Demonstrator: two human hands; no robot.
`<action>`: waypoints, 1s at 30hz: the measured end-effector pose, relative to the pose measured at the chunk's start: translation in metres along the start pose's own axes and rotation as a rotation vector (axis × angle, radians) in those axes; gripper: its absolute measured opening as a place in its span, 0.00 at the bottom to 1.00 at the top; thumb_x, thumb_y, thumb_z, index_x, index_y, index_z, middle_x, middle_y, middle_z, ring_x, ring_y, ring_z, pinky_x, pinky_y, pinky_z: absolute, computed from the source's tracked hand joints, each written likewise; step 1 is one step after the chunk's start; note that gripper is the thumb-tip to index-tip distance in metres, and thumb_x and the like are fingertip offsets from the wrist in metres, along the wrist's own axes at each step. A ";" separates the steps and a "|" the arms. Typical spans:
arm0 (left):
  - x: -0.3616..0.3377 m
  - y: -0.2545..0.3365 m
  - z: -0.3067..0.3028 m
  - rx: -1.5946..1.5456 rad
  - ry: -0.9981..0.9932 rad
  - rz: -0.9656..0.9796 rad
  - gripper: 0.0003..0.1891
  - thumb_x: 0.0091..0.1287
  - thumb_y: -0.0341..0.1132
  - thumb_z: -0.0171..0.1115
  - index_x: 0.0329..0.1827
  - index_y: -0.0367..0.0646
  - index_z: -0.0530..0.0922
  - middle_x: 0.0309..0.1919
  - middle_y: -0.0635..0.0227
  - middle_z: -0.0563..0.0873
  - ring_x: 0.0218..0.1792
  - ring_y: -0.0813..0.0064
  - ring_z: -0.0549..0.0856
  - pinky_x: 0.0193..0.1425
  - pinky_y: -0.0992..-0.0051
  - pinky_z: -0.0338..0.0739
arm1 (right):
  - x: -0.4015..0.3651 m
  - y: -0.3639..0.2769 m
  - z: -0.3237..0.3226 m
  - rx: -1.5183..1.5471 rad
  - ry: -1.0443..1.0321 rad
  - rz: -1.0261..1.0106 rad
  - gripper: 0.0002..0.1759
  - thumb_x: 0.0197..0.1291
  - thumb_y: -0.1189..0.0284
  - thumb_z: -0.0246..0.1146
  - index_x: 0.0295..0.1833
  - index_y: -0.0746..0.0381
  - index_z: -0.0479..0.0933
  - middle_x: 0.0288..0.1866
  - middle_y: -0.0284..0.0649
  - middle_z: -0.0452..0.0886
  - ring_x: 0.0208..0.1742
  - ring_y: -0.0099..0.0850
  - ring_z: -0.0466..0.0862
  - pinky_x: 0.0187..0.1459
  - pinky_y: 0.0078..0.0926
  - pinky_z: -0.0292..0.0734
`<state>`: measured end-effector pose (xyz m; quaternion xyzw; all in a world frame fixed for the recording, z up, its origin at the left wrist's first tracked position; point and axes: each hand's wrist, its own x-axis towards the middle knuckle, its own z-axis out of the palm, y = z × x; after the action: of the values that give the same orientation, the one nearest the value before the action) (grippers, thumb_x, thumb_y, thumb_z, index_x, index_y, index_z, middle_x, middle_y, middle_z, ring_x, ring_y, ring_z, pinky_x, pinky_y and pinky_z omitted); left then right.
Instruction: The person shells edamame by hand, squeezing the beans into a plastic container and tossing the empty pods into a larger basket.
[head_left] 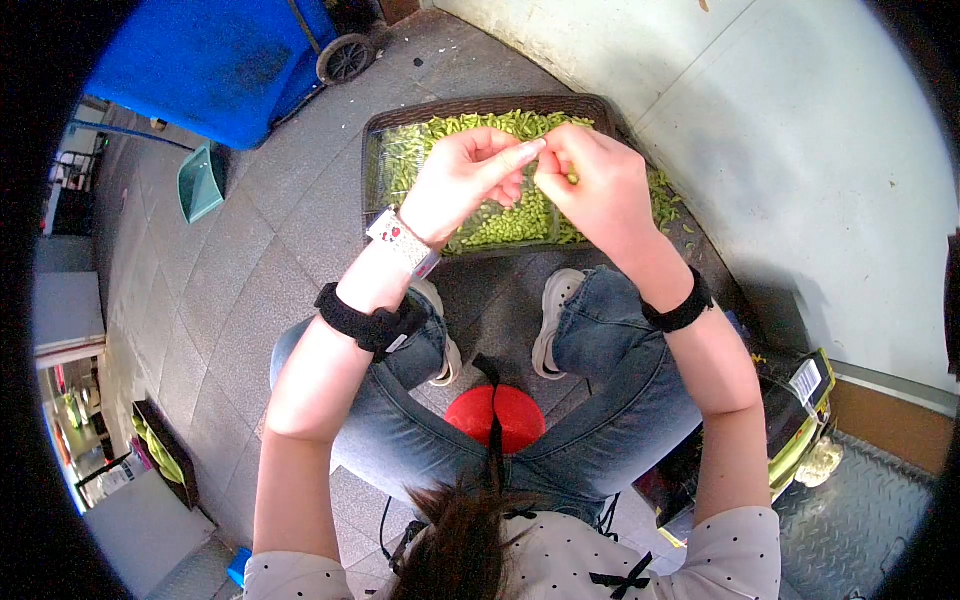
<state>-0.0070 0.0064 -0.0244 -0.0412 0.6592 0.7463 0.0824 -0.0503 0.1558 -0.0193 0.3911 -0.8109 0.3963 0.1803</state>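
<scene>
My left hand [470, 180] and my right hand [605, 185] meet above a dark woven basket [385, 115]. Thumb and forefinger of the left are pinched together, their tips against the fingers of the right. The right hand is curled closed. Whatever is between the fingertips is too small or hidden to make out. Green bean pods [520, 122] fill the back of the basket. Below my hands lie shelled green beans [505, 228], apparently in a clear container [395, 165] whose edge shows at the left. My hands cover the middle of the basket.
Loose pods [662, 200] lie by the basket's right side, near a pale wall [800, 130]. A red round seat [495, 418] is between my legs. At the upper left are a blue wheeled bin [210, 70] and a green dustpan [202, 185]. Bags [800, 410] sit at my right.
</scene>
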 end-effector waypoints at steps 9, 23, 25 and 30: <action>-0.001 -0.004 0.003 0.013 0.000 0.215 0.07 0.59 0.34 0.54 0.29 0.39 0.71 0.19 0.73 0.75 0.21 0.85 0.74 0.28 0.84 0.69 | 0.002 -0.004 -0.001 0.096 0.024 -0.011 0.06 0.39 0.77 0.59 0.22 0.62 0.67 0.18 0.40 0.71 0.20 0.36 0.74 0.21 0.29 0.69; -0.001 -0.005 -0.003 0.080 -0.096 0.261 0.05 0.60 0.29 0.52 0.34 0.37 0.71 0.24 0.71 0.77 0.26 0.84 0.75 0.31 0.84 0.71 | 0.004 0.008 -0.006 0.587 -0.161 0.336 0.05 0.44 0.76 0.58 0.27 0.66 0.72 0.22 0.35 0.76 0.25 0.20 0.75 0.29 0.17 0.69; 0.000 -0.005 -0.002 -0.007 -0.104 0.235 0.04 0.60 0.29 0.52 0.34 0.37 0.71 0.25 0.70 0.77 0.27 0.83 0.76 0.32 0.83 0.72 | 0.006 0.012 -0.007 0.666 -0.149 0.393 0.05 0.45 0.76 0.58 0.27 0.68 0.73 0.23 0.34 0.76 0.28 0.18 0.74 0.31 0.15 0.68; 0.003 -0.009 0.000 -0.298 -0.090 0.077 0.08 0.60 0.28 0.51 0.40 0.35 0.70 0.31 0.66 0.79 0.34 0.77 0.79 0.41 0.79 0.74 | 0.003 0.012 -0.002 0.711 -0.117 0.606 0.05 0.45 0.76 0.58 0.28 0.67 0.73 0.24 0.35 0.77 0.28 0.19 0.75 0.31 0.16 0.69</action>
<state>-0.0079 0.0075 -0.0338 0.0059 0.5379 0.8396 0.0763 -0.0614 0.1605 -0.0216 0.1958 -0.7112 0.6615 -0.1347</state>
